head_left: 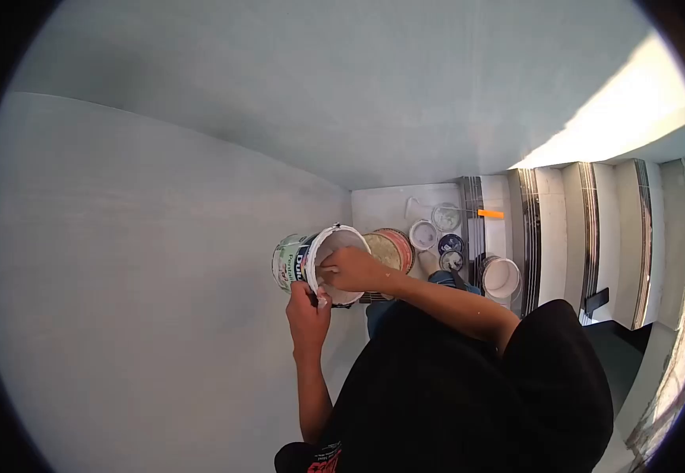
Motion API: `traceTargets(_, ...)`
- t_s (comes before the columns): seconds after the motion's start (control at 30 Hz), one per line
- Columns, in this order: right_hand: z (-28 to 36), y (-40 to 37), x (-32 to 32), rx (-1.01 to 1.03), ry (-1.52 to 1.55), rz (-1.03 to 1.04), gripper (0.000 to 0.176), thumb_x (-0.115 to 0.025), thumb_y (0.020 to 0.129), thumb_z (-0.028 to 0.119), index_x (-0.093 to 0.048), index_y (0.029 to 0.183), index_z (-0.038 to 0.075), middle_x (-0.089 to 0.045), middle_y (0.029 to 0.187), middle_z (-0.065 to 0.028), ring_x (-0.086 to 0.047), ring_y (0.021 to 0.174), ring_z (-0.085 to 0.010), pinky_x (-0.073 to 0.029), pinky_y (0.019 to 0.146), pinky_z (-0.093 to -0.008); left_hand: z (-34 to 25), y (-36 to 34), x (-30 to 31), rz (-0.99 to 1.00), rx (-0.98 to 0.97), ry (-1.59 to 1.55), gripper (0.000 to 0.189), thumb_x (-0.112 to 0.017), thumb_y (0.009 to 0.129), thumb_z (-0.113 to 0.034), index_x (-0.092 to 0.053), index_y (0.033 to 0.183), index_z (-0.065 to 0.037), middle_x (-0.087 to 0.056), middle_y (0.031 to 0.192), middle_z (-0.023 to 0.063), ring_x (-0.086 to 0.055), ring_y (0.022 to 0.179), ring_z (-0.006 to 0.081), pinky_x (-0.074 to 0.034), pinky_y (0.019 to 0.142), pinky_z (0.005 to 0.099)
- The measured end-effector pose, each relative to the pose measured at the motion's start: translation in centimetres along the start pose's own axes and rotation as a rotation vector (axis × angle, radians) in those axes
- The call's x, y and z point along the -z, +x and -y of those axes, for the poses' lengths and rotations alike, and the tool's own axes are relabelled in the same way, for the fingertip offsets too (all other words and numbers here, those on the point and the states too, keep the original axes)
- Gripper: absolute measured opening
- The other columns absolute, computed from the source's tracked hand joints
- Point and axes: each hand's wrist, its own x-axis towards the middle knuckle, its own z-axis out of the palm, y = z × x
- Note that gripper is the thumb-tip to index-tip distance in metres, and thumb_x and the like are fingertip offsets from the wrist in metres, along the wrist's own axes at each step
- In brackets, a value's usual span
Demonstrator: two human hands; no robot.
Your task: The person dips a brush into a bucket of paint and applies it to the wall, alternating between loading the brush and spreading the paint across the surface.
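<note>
A white paint bucket (287,262) with a green and dark blue label is tilted, its mouth facing right. My left hand (308,315) grips the bucket's lower rim, with a whitish smear or bit by the thumb. Inside the mouth is my right hand (350,270), its fingers bent near the inner wall; whether they hold anything is hidden. Just right of the bucket lies a round tan and red container (390,251).
Several small tubs, one white (423,235), stand on the landing beside an orange-handled tool (490,214). Another bucket (502,277) is by the stairs (551,236). A dark phone-like object (597,299) lies on a step. Grey walls (137,236) enclose the left and top.
</note>
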Motion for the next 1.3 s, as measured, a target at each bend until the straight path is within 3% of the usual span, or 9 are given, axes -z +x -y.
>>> traceTargets(0.07,-0.2,0.4,0.2,0.107,0.136,-0.076,0.025,-0.062,0.078,0.017,-0.075,0.095,0.005,-0.067,0.079,-0.0244,-0.066,0.075,-0.0409,-0.054,0.075,-0.0443,0.2,0.6,0.4,-0.054,0.021,-0.046,0.020,-0.060,0.092,-0.010,-0.041,0.089,-0.003,-0.045,0.068,0.0075,-0.039,0.057,0.0195,-0.039,0.056,0.0357)
traceTargets(0.1,-0.7,-3.8,3.6,-0.002,0.015,-0.064,0.026,-0.061,0.078,0.016,-0.075,0.096,0.004,-0.067,0.079,-0.0243,-0.065,0.075,-0.0412,-0.054,0.075,-0.0442,-2.1,-0.9,-2.8,-0.045,0.061,-0.134,0.019,-0.059,0.092,-0.009,-0.041,0.089,-0.003,-0.044,0.067,0.0070,-0.039,0.058,0.0181,-0.039,0.056,0.0348)
traceTargets(0.27,5.1,-5.6,8.5,-0.067,-0.113,-0.151,0.025,-0.061,0.080,0.019,-0.075,0.095,0.005,-0.068,0.081,-0.0218,-0.065,0.079,-0.0420,-0.053,0.076,-0.0467,-0.3,-0.3,-2.0,-0.145,0.141,-0.190,0.021,-0.061,0.088,-0.005,-0.041,0.088,-0.003,-0.040,0.063,0.0068,-0.037,0.056,0.0163,-0.036,0.053,0.0332)
traceTargets(0.47,4.1,-6.6,11.9,-0.141,0.179,0.080,0.028,-0.065,0.084,0.016,-0.073,0.106,0.001,-0.070,0.073,-0.0131,-0.067,0.069,-0.0228,-0.054,0.072,-0.0339,-0.5,0.0,-0.4,-0.142,0.128,-0.197,0.021,-0.062,0.089,-0.005,-0.042,0.088,-0.003,-0.043,0.062,0.0068,-0.040,0.053,0.0153,-0.036,0.051,0.0325)
traceTargets(0.57,2.4,-7.2,12.8,-0.366,0.443,0.195,0.027,-0.064,0.088,0.014,-0.073,0.108,-0.001,-0.069,0.073,-0.0080,-0.063,0.067,-0.0123,-0.052,0.067,-0.0282,-0.8,0.0,-0.4,-0.140,0.148,-0.207,0.021,-0.063,0.088,-0.006,-0.042,0.088,-0.003,-0.046,0.061,0.0085,-0.042,0.052,0.0171,-0.038,0.050,0.0334)
traceTargets(0.67,0.6,-8.2,12.9,-0.333,0.424,0.203,0.031,-0.065,0.089,0.016,-0.070,0.113,-0.003,-0.065,0.067,-0.0056,-0.051,0.057,-0.0070,-0.042,0.055,-0.0276,-1.4,-0.2,0.0,-0.136,0.137,-0.143,0.021,-0.063,0.088,-0.006,-0.042,0.089,-0.002,-0.047,0.062,0.0105,-0.043,0.051,0.0195,-0.039,0.051,0.0339)
traceTargets(0.87,4.5,-6.2,12.8,-0.426,0.086,0.143,0.030,-0.061,0.086,0.020,-0.073,0.096,-0.004,-0.070,0.073,-0.0170,-0.070,0.069,-0.0244,-0.054,0.068,-0.0352,-0.9,-0.1,0.1,-0.147,0.118,-0.114,0.021,-0.064,0.087,-0.005,-0.043,0.088,-0.002,-0.047,0.062,0.0106,-0.043,0.051,0.0205,-0.040,0.051,0.0340)
traceTargets(1.07,5.4,-4.0,9.8,-0.287,-0.241,0.007,0.031,-0.057,0.077,0.021,-0.072,0.087,-0.004,-0.069,0.083,-0.0258,-0.068,0.082,-0.0431,-0.054,0.079,-0.0488,-1.3,0.0,-0.2,-0.148,0.134,-0.130,0.021,-0.064,0.086,-0.003,-0.043,0.088,-0.003,-0.044,0.061,0.0090,-0.041,0.052,0.0188,-0.038,0.051,0.0342)
traceTargets(1.3,4.3,-3.2,6.2,-0.250,-0.226,-0.004,0.027,-0.057,0.076,0.018,-0.068,0.080,-0.005,-0.067,0.081,-0.0300,-0.068,0.082,-0.0440,-0.055,0.078,-0.0491,-0.1,-0.4,-0.9,-0.195,0.127,-0.207,0.020,-0.060,0.088,-0.002,-0.041,0.087,-0.003,-0.039,0.065,0.0056,-0.037,0.057,0.0141,-0.035,0.052,0.0310)
